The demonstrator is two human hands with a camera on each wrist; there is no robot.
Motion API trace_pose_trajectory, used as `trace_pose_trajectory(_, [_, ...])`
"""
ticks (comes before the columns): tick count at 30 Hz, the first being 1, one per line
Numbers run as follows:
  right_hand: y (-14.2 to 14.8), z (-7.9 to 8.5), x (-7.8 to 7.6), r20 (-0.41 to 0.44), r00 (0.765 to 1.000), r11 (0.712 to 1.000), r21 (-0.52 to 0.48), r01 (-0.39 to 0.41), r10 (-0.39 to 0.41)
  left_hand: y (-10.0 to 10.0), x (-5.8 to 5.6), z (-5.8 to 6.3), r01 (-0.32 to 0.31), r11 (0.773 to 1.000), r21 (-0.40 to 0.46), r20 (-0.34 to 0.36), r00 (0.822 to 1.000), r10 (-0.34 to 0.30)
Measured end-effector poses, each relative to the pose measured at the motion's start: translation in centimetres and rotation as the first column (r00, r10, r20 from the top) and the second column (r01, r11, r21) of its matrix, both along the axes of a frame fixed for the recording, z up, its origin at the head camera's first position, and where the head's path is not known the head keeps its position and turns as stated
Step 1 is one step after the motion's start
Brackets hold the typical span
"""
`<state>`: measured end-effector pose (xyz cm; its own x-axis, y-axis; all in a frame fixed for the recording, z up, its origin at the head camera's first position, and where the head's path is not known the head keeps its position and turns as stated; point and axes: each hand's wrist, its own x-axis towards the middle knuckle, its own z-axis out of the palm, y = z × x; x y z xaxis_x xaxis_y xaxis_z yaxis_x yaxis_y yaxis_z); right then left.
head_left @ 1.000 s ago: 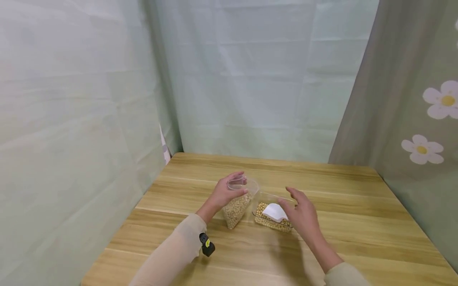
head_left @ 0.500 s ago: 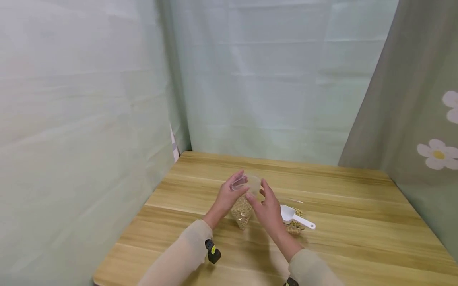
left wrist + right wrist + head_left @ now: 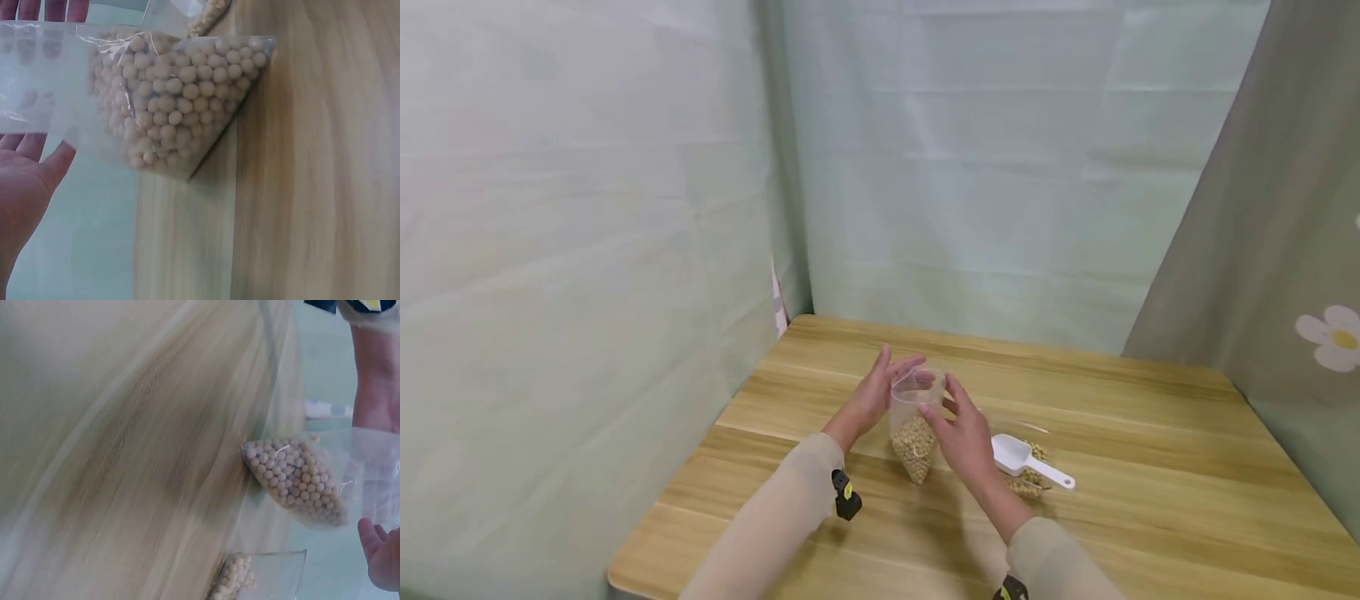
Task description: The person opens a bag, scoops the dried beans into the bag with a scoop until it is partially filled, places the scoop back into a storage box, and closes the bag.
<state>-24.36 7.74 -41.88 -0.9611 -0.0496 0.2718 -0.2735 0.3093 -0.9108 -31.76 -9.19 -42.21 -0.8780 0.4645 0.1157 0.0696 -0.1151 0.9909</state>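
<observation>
In the head view a clear plastic bag (image 3: 914, 433), partly filled with round pale beans resembling soybeans, stands between the hands. Its mouth gapes upward and one lower corner points down. My right hand (image 3: 964, 435) holds the bag's right side near the rim, thumb in front and fingers behind. Against the opposite side lies my left hand (image 3: 871, 398), thumb raised and fingers extended. The left wrist view shows the beans (image 3: 178, 94) packed in the bag's lower half. Whether the bag touches the table cannot be told.
Right of the bag, a clear container (image 3: 284, 569) with more beans sits on the wooden table (image 3: 1150, 467), partly hidden by the right hand in the head view. A white scoop (image 3: 1011, 452) lies across it. Pale curtains (image 3: 985, 167) surround the table.
The right hand has moved left from over the container to the bag's side and taken hold. My left hand has loosened its hold, its fingers straightening. The bag's mouth is wider.
</observation>
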Motion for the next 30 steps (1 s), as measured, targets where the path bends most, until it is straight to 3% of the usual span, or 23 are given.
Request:
trace_pose_trajectory(2, [0.3,-0.1,-0.3,0.000,1.000,1.000,-0.022,-0.013,0.013,-0.2,0.0,-0.1,0.014,1.000,-0.005,0.003,1.000,-0.014])
trace_pose_trajectory(10, [1.0,-0.7,-0.9,0.005,0.999,0.996,-0.074,-0.040,0.040,-1.7,1.2,-0.7,-0.037,0.999,0.026,-0.009,0.999,0.037])
trace_pose_trajectory(16, [0.2,-1.0,-0.5,-0.046,0.997,0.998,-0.019,-0.063,0.062,-2.7,1.6,-0.8,-0.040,0.998,0.058,-0.022,0.999,0.041])
trace_pose_trajectory(23, [-1.9,-0.7,-0.6,0.012,1.000,0.995,0.095,-0.022,0.020,-3.5,1.7,-0.8,-0.049,0.996,0.073,-0.037,0.998,0.052])
trace_pose_trajectory(30, [-1.2,-0.8,-1.4,-0.010,1.000,0.999,0.025,-0.021,0.021,-4.3,2.2,-1.6,-0.104,0.990,0.094,-0.037,0.993,0.108])
